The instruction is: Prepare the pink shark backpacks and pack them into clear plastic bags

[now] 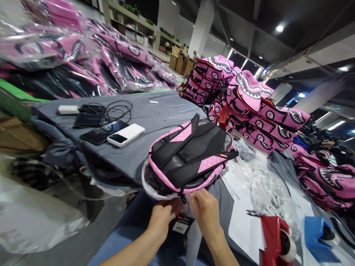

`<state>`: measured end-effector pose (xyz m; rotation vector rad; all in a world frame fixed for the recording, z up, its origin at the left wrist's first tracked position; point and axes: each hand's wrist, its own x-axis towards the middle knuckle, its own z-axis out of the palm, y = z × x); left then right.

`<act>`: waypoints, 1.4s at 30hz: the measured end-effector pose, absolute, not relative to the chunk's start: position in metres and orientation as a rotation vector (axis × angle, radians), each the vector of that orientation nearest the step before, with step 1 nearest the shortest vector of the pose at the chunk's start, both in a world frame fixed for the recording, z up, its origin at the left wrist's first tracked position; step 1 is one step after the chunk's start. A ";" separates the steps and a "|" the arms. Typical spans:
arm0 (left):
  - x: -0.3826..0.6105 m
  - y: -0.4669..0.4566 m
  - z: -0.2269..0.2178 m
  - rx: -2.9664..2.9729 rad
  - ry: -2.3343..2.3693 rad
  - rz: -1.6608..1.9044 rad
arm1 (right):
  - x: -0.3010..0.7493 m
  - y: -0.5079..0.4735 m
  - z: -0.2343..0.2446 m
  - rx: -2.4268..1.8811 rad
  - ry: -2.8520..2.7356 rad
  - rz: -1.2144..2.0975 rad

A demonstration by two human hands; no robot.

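Note:
A pink and black backpack [180, 159] lies on the table in front of me, its straps and padded back facing up. A clear plastic bag [149, 188] wraps around its near left end. Just below that end, my left hand [161, 220] is closed on the bag's edge. My right hand [205, 208] pinches the plastic at the backpack's near edge, a short way to the right. Between the two hands a black hang tag [181, 225] with a white label dangles from a red loop.
Pink shark-face backpacks [246, 96] are stacked at the back right, and plastic-wrapped ones [83, 55] are heaped at the left. A white phone-like device [126, 135], a dark tablet [104, 132] and coiled cables [116, 111] lie left. Red [277, 240] and blue [318, 236] tape dispensers stand right.

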<state>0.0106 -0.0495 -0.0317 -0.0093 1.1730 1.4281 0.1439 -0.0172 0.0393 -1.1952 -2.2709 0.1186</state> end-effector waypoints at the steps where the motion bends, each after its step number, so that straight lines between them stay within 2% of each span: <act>1: 0.011 -0.049 -0.029 -0.027 1.154 1.425 | 0.137 -0.021 0.042 -1.194 -2.298 -0.045; 4: 0.009 -0.052 -0.023 -0.051 1.091 1.423 | 0.116 -0.031 0.043 -1.176 -2.317 -0.385; 10: 0.004 -0.062 -0.017 -0.042 1.015 1.404 | 0.091 -0.042 0.013 -1.038 -2.278 -0.572; 21: -0.003 -0.071 -0.016 0.040 0.985 1.432 | 0.104 -0.066 -0.005 -1.018 -2.253 -0.438; 34: 0.006 -0.067 -0.009 0.030 1.082 1.438 | 0.104 -0.062 -0.002 -1.007 -2.177 -0.431; 39: 0.008 -0.059 -0.013 0.021 1.139 1.463 | 0.112 -0.068 0.007 -0.898 -2.137 -0.190; 42: 0.010 -0.055 -0.011 0.047 1.172 1.480 | 0.111 -0.065 0.006 -1.008 -2.002 -0.111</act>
